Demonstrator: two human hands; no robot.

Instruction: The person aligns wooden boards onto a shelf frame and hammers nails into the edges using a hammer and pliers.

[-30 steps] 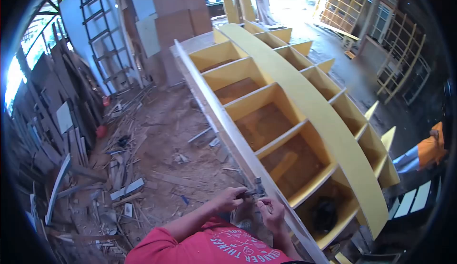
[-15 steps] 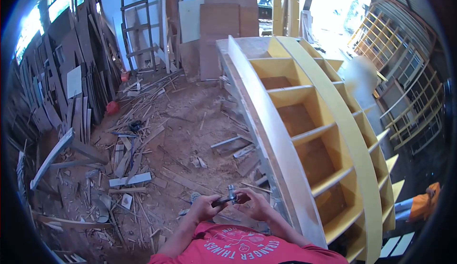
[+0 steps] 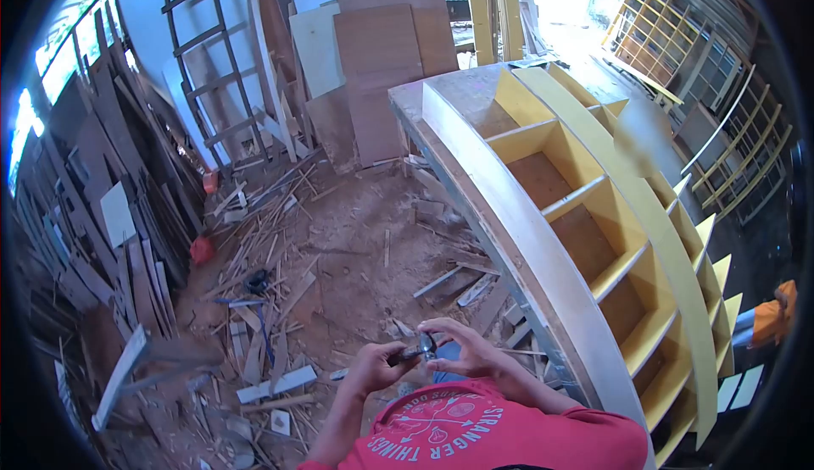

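Observation:
A small hammer with a metal head and a dark handle is held close to the chest, over the red shirt's upper edge. My left hand is closed round its dark handle. At the metal head is my right hand, with thumb and fingers curled about it. To the right of both hands stands a long curved yellow frame with open box compartments, resting on a workbench.
Wood scraps litter the dirt floor at the left. Boards lean along the left wall, near a ladder. A person in orange is at the far right.
The view has turned, and the curved frame now lies further right than a second ago. Both hands have stayed at the hammer, with the right hand now round its head.

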